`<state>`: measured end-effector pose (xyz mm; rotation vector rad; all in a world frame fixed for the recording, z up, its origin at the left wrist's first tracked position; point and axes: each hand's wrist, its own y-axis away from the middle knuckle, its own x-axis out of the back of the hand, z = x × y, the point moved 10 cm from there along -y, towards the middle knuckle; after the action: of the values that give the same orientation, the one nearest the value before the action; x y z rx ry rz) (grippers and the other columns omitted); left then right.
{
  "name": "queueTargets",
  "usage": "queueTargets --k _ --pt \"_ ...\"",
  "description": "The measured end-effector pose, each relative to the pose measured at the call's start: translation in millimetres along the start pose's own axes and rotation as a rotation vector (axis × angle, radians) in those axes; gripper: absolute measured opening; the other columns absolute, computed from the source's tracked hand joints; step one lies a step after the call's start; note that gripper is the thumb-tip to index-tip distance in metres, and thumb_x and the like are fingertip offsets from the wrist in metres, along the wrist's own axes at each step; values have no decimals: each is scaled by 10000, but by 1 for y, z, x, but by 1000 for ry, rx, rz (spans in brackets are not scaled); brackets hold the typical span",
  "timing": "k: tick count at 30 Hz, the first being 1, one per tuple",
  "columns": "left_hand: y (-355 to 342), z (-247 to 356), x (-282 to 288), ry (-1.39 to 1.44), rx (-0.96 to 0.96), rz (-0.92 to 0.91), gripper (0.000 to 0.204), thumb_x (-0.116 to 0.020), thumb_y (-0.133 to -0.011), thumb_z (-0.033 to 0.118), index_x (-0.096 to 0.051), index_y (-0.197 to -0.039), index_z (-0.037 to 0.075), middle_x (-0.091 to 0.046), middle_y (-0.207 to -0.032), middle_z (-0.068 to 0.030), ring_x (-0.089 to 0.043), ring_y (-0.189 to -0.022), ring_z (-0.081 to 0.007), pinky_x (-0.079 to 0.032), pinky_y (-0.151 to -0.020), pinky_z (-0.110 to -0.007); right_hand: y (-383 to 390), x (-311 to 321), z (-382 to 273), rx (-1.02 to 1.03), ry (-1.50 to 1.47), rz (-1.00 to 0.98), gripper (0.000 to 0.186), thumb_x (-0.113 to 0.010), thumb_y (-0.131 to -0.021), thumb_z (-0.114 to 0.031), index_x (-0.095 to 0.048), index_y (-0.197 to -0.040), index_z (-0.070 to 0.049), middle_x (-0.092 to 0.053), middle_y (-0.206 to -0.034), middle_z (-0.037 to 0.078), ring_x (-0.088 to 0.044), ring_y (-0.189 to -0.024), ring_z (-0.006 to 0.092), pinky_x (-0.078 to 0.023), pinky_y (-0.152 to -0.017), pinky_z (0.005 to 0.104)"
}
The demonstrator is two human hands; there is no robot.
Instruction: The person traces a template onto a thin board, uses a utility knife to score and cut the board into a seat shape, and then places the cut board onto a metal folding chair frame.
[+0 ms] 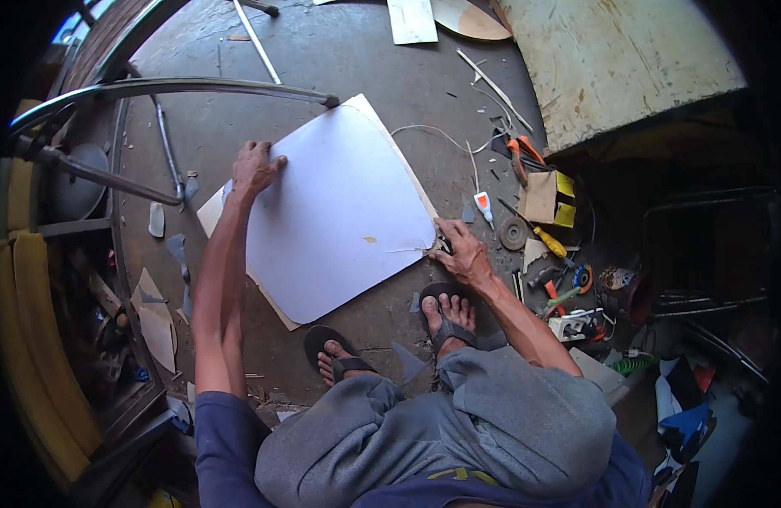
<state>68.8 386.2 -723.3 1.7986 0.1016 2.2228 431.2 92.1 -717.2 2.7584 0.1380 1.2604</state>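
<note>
"Where's the white, round-cornered sheet (331,207)?"
"Atop the pale, thin board (213,210); the left hand (255,169), half open, rests at its upper-left edge."
"The right hand (465,252)?"
"At the right corner, grip impossible to tell."

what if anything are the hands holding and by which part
The left hand is at the white sheet, upper-left edge, grip unclear. The right hand, by its right corner, seemingly holds something dark, mostly hidden, held part unclear.
</note>
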Motion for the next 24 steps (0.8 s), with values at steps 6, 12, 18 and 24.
queueTargets --k 6,12,18,24 --pt "-10 10 -15 43 -26 -25 492 -742 -861 427 -690 -1253 135 -619 -1305 -125 -581 -1240 -323 -484 -1028 -461 5 2 12 -34 27 18 645 -800 -814 -246 -535 -1396 -167 -585 -1299 99 -657 -1087 362 -566 -865 460" --pt "0 -20 -2 -17 12 41 475 -723 -877 449 -690 -1259 169 -635 -1294 -94 -582 -1245 -306 -481 -1010 -474 -4 -9 -3 -8 0 -21 703 -823 -793 -265 -516 -1413 -142 -567 -1299 128 -659 -1084 364 -562 -863 462" --pt "5 -6 9 -54 56 -13 453 -704 -900 467 -688 -1273 210 -633 -1337 -60 -592 -1252 -300 -472 -1022 -467 7 -20 -22 -87 200 -38 963 -865 -741 -407 -353 -1507 -126 -430 -1392 154 -657 -1033 407 -569 -768 502" --pt "2 -17 3 -48 52 1 448 -679 -903 476 -690 -1278 231 -640 -1302 -55 -603 -1237 -297 -440 -1015 -539 10 -31 -20 -154 212 -43 990 -861 -740 -448 -350 -1520 -116 -421 -1403 154 -637 -1073 411 -565 -771 505"
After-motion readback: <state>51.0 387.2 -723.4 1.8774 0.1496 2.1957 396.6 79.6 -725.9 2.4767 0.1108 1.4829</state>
